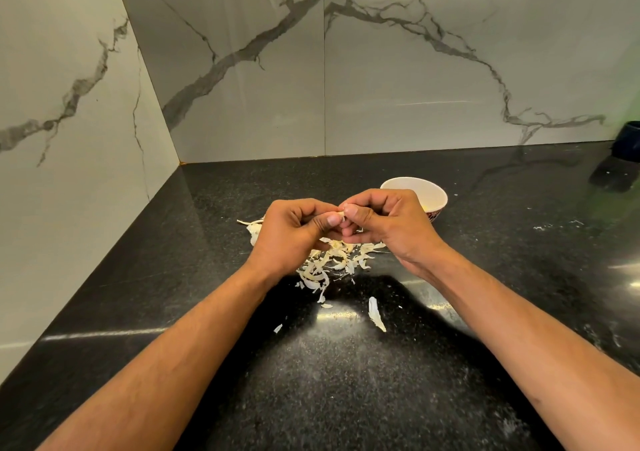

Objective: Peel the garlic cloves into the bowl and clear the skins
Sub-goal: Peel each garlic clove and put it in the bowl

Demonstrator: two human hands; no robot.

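Both hands pinch one small garlic clove (341,216) between them: the left hand (294,232) closes thumb and curled fingers on it from the left, and the right hand (388,224) closes thumb and forefinger on it from the right, the two thumbnails almost touching. Only a pale sliver of the clove shows between the fingertips, so its long axis cannot be told, nor how much skin is left on it. Neither hand has any gap to spare; both are closed tight on the clove.

Directly below the grip, on the black countertop (214,277), lies the pile of skins (332,260), partly hidden under the hands. A few loose pieces lie nearer the counter's front edge, the largest a single long skin (375,314) apart from the pile.

The bowl (434,192) stands behind and to the right of the grip, toward the back wall, its near side covered by the right hand. Something yellowish shows inside it, likely peeled cloves. The right hand is plainly the nearer one to the bowl, so once the clove is bare, the drop looks like a short move back and rightward by that hand, while the skin falls straight down onto the pile.
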